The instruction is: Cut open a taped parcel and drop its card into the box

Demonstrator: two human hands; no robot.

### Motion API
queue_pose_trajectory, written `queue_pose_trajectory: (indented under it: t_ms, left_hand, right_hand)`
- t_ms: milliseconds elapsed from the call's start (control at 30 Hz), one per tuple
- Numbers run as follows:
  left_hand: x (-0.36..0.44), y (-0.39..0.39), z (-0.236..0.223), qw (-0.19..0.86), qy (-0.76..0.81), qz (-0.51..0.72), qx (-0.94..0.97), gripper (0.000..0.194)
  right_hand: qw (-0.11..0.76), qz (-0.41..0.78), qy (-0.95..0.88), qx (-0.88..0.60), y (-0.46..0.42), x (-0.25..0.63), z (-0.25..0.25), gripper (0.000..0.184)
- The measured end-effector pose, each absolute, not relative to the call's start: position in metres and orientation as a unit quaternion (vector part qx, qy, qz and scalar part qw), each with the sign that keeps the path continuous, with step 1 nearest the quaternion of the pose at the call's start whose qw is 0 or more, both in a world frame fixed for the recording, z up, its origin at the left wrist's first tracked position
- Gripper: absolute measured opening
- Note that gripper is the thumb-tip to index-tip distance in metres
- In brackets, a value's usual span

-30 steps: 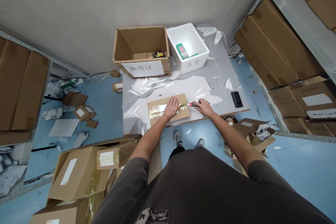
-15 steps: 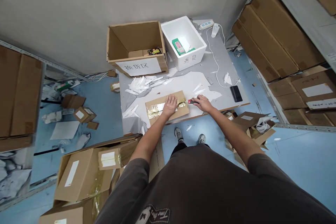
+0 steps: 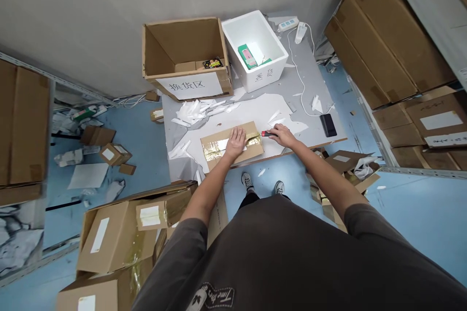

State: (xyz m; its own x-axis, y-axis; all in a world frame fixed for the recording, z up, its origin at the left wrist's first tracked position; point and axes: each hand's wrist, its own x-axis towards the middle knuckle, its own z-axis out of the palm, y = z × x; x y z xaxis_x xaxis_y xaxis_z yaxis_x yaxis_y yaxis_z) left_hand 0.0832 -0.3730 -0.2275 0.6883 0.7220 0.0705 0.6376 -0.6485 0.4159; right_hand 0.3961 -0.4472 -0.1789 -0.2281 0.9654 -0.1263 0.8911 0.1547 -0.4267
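A taped cardboard box (image 3: 251, 129) lies flat on the table near its front edge, with shiny clear tape along its top and a white label partly under my hand. My left hand (image 3: 236, 142) rests flat on the box top, fingers stretched out. In my right hand (image 3: 283, 136) is a red and black utility knife (image 3: 268, 133), its tip pointing left at the right end of the box, over the taped seam. Whether the blade is in the tape I cannot tell. White paper scraps (image 3: 197, 112) lie behind the box.
Behind stand a large open carton (image 3: 189, 87) and a white foam box (image 3: 266, 75) holding a green and pink package. A black phone (image 3: 328, 125) lies at the right, near a white cable and power strip (image 3: 288, 24). Cartons (image 3: 105, 243) crowd the floor at left; shelves flank both sides.
The knife has shifted slightly right relative to the box, toward its right edge. My left hand stays on the box. The whole view has tilted slightly.
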Motion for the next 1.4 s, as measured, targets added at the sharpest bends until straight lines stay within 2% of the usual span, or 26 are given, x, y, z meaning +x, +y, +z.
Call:
queue_pose_trajectory:
  t_ms: [267, 400, 567, 700, 833, 1067, 1200, 1300, 1400]
  left_hand:
    - [0.084, -0.373, -0.218, 0.170, 0.388, 0.118, 0.898, 0.055]
    - [0.077, -0.364, -0.198, 0.176, 0.376, 0.118, 0.902, 0.057]
    - [0.022, -0.346, -0.172, 0.159, 0.405, 0.100, 0.895, 0.057]
    - [-0.035, -0.343, -0.166, 0.160, 0.484, 0.022, 0.860, 0.077]
    - [-0.055, -0.361, -0.167, 0.162, 0.538, -0.011, 0.827, 0.078]
    - [-0.039, -0.420, -0.178, 0.161, 0.649, 0.051, 0.742, 0.083]
    - [-0.011, -0.458, -0.174, 0.220, 0.637, 0.018, 0.738, 0.086]
    - [0.006, -0.478, -0.166, 0.284, 0.636, 0.020, 0.717, 0.093]
    - [0.005, -0.481, -0.161, 0.319, 0.615, 0.055, 0.719, 0.111]
  right_hand:
    - [0.100, 0.222, -0.745, -0.621, -0.455, 0.411, -0.171, 0.038]
    - [0.190, 0.268, -0.651, -0.684, -0.496, 0.398, -0.169, 0.047]
    - [0.269, 0.322, -0.513, -0.749, -0.526, 0.309, -0.180, 0.059]
    - [0.283, 0.291, -0.495, -0.768, -0.525, 0.247, -0.191, 0.055]
    - [0.285, 0.235, -0.506, -0.779, -0.507, 0.234, -0.199, 0.051]
    - [0.258, 0.276, -0.476, -0.795, -0.413, 0.258, -0.199, 0.051]
    - [0.241, 0.281, -0.449, -0.813, -0.361, 0.260, -0.188, 0.053]
    - [0.263, 0.289, -0.422, -0.818, -0.357, 0.261, -0.177, 0.044]
    - [0.279, 0.319, -0.404, -0.811, -0.389, 0.262, -0.172, 0.032]
